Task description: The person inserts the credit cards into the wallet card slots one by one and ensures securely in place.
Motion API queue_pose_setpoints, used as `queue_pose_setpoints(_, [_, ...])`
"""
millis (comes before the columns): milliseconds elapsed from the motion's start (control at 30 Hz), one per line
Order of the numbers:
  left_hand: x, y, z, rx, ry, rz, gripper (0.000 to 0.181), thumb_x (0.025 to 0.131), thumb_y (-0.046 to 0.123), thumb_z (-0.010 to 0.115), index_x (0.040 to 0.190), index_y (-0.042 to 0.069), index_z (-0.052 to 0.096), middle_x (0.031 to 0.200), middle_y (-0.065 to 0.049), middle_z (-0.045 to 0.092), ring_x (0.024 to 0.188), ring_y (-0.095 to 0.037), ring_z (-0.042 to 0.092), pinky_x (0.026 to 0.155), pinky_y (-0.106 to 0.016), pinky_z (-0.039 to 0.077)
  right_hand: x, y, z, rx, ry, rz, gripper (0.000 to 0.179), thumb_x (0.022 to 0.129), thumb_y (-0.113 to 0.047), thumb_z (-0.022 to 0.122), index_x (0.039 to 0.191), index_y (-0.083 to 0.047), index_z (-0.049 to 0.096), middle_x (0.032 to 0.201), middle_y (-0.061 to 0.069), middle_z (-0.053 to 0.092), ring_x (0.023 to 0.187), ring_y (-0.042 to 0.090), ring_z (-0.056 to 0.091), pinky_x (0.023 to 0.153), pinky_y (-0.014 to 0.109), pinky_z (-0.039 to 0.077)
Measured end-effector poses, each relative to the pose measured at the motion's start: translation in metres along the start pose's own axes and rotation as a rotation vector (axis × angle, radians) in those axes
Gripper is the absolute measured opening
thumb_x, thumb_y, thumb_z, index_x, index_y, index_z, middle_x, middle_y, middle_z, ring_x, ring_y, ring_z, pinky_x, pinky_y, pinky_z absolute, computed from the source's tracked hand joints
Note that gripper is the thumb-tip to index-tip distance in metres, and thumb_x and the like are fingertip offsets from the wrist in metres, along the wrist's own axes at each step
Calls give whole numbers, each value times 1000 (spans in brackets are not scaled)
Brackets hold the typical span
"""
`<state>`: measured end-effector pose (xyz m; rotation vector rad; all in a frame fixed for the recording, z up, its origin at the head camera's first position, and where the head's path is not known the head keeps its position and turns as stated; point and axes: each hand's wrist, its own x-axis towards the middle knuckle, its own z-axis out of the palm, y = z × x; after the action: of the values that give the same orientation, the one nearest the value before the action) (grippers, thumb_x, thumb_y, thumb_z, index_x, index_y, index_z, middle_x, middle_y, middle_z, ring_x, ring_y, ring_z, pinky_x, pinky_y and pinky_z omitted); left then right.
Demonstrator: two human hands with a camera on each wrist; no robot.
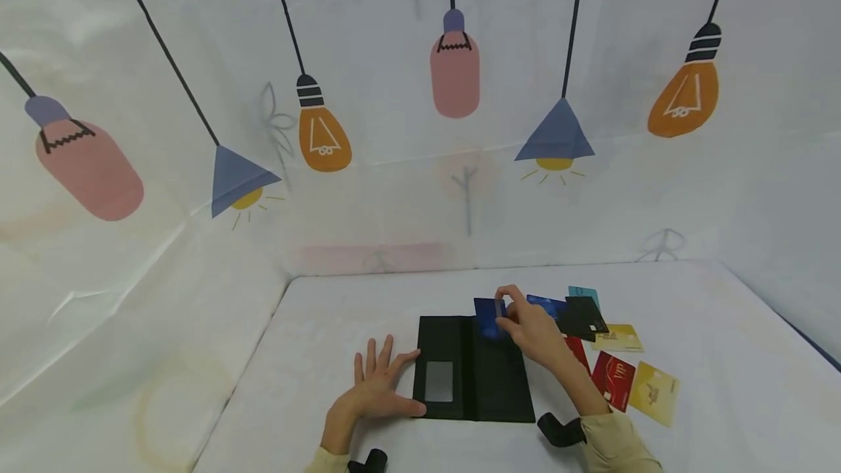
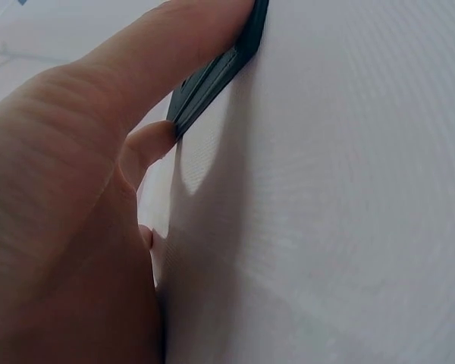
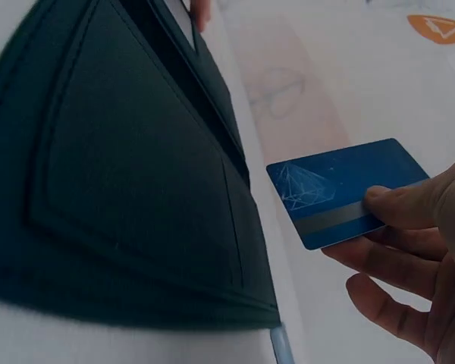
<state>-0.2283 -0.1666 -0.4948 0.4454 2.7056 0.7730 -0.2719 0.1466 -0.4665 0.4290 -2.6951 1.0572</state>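
Observation:
A black card wallet point(image 1: 502, 385) lies opened flat on the white table, with a clear window point(image 1: 439, 381) in its left half. My left hand point(image 1: 376, 391) rests at its left side, fingers spread, thumb and index fingertip touching the wallet's edge point(image 2: 212, 82). Between thumb and fingers, my right hand point(image 1: 535, 331) pinches a blue card point(image 3: 341, 182) with a grey stripe and pale line pattern. The card is held over the top of the wallet's right half in the head view. A slit pocket point(image 3: 231, 216) shows on that half in the right wrist view.
Right of the wallet, cards are spread on the table: a black card point(image 1: 581, 317), another blue card point(image 1: 547, 305), a teal card point(image 1: 585, 293), a red card point(image 1: 614, 379) and gold cards point(image 1: 654, 393). White printed sheeting point(image 1: 394, 210) walls the table's back and sides.

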Motion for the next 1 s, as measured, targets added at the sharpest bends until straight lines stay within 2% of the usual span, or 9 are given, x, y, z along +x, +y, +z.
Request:
queue_pose_setpoints(200, [1,-3,0,-13,-9,5,91,73,56,80,149,29,39,165,-22,-3,146,-49,-18,110,-69,-15,18,-7,14,35,-10,-9,36,94,-11,67,121,-20,46,77,0,66,60,13,51,56,29,44])
queue_pose_setpoints(500, [2,-3,-1,-14,-12,1,90,73,58,78,149,31,40,165,-21,-4,146,-47,-20,110,-68,-17,44,-15,36,72,-47,-120,37,93,-10,67,121,-19,45,74,-1,63,58,12,48,57,29,41])
queue_pose_setpoints(767, [2,1,-1,16,-6,-11,90,72,59,78,149,32,40,165,-20,-2,147,-48,-18,110,-70,-14,59,-17,49,113,-98,-117,36,94,-11,66,123,-18,45,76,-1,64,59,11,48,57,30,40])
queue_pose_setpoints(1000, [0,2,-3,20,-5,-12,91,72,60,78,150,32,39,165,-20,-2,147,-48,-18,110,-70,-13,66,-12,62,137,-110,-114,35,95,-10,65,123,-15,44,75,2,64,57,12,46,57,30,38])
